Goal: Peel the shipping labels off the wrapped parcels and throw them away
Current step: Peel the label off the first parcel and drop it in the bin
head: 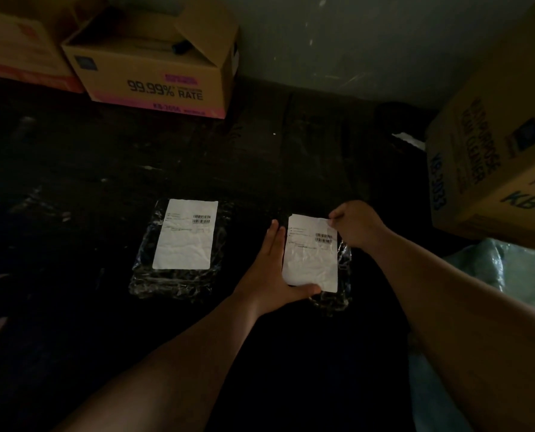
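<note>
Two bare forearms reach in from the bottom of the view and stretch forward over a dark surface; it is too dim to tell if it is a desk or the floor. The left arm comes up from the lower left and the right arm from the lower right, and they point toward the same spot.

The left hand (274, 272) lies flat with its fingers (275, 241) straight and close together. They run along the left edge of the near parcel (337, 294), and the thumb sticks out sideways under the bottom edge of the white label (311, 260). This hand is pressing, not grabbing.

The right hand (358, 226) is a little farther away, bent down at the wrist. Its fingers are curled and pinch the top right corner of that same label. The corner looks lifted and crinkled, while the rest of the label lies on the shiny clear wrap of the parcel.

To the left, well apart from the hands, a second parcel (178, 275) lies flat with its own white label (185, 233) stuck on, barcodes showing.

On the right edge sits a big brown box (490, 169) with blue letters. Far back on the left, an open brown box (154, 67) with "99.99% RATE" printed on it stands by the wall (369, 42), with another box (19, 48) beside it.
</note>
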`<state>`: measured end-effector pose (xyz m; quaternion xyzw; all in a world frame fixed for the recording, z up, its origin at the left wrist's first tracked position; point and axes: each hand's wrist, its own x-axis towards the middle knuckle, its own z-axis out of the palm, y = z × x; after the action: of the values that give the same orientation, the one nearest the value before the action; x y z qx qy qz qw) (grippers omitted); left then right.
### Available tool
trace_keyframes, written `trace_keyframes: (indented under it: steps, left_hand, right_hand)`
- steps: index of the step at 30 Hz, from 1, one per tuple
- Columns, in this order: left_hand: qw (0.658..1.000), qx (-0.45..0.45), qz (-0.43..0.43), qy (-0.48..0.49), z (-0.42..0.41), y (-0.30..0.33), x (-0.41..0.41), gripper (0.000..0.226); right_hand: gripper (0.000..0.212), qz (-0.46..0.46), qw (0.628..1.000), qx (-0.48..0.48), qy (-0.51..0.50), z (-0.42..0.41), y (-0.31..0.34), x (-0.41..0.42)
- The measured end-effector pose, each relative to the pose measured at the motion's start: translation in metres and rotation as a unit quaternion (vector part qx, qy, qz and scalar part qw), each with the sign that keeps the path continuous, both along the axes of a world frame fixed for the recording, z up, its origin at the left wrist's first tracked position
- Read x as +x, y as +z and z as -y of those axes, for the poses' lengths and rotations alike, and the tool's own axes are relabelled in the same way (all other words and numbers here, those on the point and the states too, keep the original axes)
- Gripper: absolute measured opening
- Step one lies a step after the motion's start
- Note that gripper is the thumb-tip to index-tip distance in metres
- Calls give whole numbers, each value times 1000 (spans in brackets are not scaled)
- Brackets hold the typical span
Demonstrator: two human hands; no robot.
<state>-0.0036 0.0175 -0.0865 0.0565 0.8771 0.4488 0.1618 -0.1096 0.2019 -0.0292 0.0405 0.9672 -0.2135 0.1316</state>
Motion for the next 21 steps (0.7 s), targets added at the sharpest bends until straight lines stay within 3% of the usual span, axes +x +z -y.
trace_keyframes:
  steps: [7,12,15,21]
  left_hand:
    - [1000,5,-2,15,-2,-1,0,138]
    - [1000,13,-8,17,-2,0,2,138]
    - [1000,14,-6,8,-1,2,2,143]
    - [1000,8,5,12,-2,1,2,146]
  right_hand:
    - [16,11,997,64,44,3,3,-5]
    - [11,-7,998,27,58,0,4,-4]
    - [23,-6,999,-6,42,-1,3,-2]
    - [16,-20,994,65,80,5,4,4]
